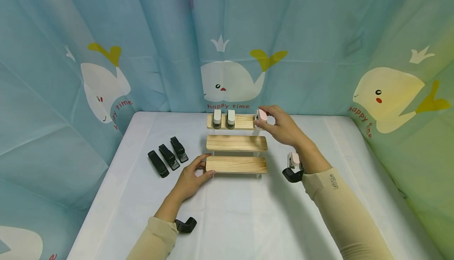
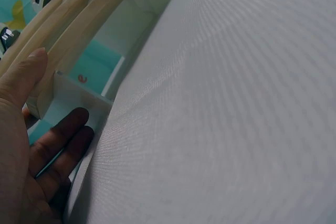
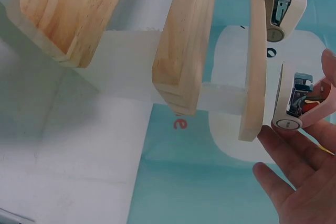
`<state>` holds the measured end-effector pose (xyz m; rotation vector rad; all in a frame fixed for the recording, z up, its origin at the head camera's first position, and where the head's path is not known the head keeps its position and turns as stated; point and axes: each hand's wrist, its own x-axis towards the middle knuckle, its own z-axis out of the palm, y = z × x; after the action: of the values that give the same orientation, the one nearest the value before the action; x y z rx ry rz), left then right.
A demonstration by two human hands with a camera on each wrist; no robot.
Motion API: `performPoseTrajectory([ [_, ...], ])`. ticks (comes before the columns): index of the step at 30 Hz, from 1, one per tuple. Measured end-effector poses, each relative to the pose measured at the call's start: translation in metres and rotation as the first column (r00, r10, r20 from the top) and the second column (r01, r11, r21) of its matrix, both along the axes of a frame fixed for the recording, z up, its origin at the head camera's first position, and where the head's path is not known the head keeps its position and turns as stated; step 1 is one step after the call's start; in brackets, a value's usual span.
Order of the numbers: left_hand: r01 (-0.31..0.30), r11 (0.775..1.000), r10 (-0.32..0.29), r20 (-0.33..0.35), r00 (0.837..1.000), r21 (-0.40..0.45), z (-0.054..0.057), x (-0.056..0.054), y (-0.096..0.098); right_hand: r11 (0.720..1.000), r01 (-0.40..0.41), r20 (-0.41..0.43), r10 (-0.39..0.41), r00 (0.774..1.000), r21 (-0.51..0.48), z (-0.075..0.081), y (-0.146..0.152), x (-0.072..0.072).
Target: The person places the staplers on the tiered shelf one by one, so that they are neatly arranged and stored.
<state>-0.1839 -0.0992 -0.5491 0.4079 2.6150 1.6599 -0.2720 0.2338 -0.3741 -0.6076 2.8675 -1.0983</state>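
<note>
A three-tier wooden display shelf with pale supports stands on the table. My left hand grips the left end of its lowest tier, thumb on the wood and other fingers by the side support. At the right end of the top tier, my right hand pinches a pink-and-white mini stapler. In the right wrist view a narrow gap shows between this stapler and the top board. Two white-topped mini staplers stand side by side toward the left of that tier.
Three black staplers lie in a slanting row left of the shelf. Another pink-and-white stapler lies on the table under my right wrist, partly hidden. A blue curtain with whale prints hangs behind the table.
</note>
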Motion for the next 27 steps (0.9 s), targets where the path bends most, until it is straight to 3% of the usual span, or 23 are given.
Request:
performPoseTrajectory([
  [27, -0.003, 1.0, 0.003, -0.008, 1.0, 0.002, 0.001, 0.001, 0.001, 0.998, -0.053, -0.027, 0.053, 0.998, -0.012, -0.002, -0.016, -0.006],
])
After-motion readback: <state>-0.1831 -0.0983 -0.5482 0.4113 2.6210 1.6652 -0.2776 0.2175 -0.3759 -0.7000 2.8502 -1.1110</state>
